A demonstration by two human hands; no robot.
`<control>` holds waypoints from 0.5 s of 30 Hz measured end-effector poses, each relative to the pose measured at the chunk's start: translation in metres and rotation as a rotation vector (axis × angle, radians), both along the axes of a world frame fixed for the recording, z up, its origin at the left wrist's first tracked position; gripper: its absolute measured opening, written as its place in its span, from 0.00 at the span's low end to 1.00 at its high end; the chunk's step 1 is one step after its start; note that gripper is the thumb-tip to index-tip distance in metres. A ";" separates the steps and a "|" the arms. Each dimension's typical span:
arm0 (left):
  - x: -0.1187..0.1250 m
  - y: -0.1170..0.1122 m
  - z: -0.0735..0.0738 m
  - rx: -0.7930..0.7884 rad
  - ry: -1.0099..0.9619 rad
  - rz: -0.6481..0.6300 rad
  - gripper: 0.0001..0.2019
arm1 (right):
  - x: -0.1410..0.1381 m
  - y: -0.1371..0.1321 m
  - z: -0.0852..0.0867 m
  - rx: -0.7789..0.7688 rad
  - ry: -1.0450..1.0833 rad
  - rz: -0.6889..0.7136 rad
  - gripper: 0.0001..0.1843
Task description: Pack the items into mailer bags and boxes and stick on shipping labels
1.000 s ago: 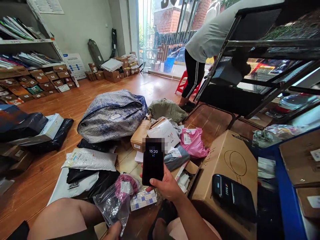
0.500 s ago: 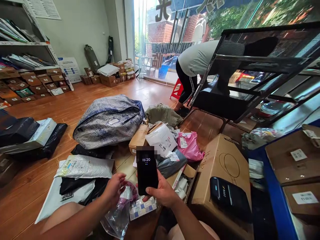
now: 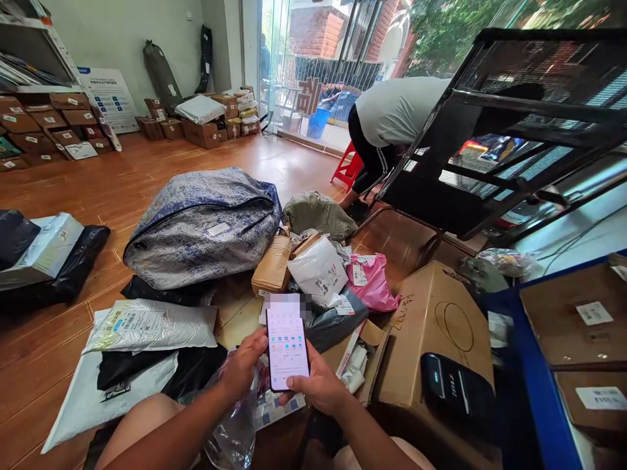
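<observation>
Slim glossy phone (image 3: 287, 341), right hand (image 3: 321, 385), left hand (image 3: 243, 367)

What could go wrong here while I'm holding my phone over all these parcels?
The phone sits in the right hand with the left hand touching its edge; a slip could drop it onto the parcels. The clear plastic bag at your knee might slide off. The bent-over person could back into the pile.

The phone (image 3: 287, 344) has a smooth, glossy glass face. Just beside it, a clear plastic bag (image 3: 235, 427) is shiny and crinkled. Behind the phone, a brown cardboard box (image 3: 272, 266) looks matt and a pink plastic mailer (image 3: 373, 282) faintly glossy, on a polished wood floor (image 3: 147, 183).
</observation>
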State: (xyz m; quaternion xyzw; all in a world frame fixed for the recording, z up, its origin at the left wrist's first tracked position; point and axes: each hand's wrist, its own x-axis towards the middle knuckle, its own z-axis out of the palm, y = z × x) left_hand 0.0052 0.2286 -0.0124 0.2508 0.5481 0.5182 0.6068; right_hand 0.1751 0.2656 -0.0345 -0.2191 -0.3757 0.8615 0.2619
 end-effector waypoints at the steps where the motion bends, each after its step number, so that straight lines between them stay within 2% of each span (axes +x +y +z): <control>1: -0.001 0.002 0.001 0.039 -0.010 -0.013 0.26 | -0.003 0.001 -0.001 -0.017 0.005 -0.013 0.39; 3: -0.004 0.006 0.004 0.127 -0.033 -0.059 0.25 | -0.008 0.002 -0.002 -0.051 0.002 -0.039 0.39; 5: -0.006 0.009 0.007 0.146 -0.010 -0.069 0.24 | -0.012 0.003 -0.001 -0.071 -0.010 -0.050 0.40; 9: -0.007 0.012 0.007 0.071 0.035 -0.012 0.21 | -0.016 0.002 -0.002 -0.077 -0.029 -0.026 0.42; 15: -0.006 0.010 -0.001 -0.024 0.029 0.070 0.17 | -0.022 0.002 -0.004 -0.057 -0.052 0.023 0.44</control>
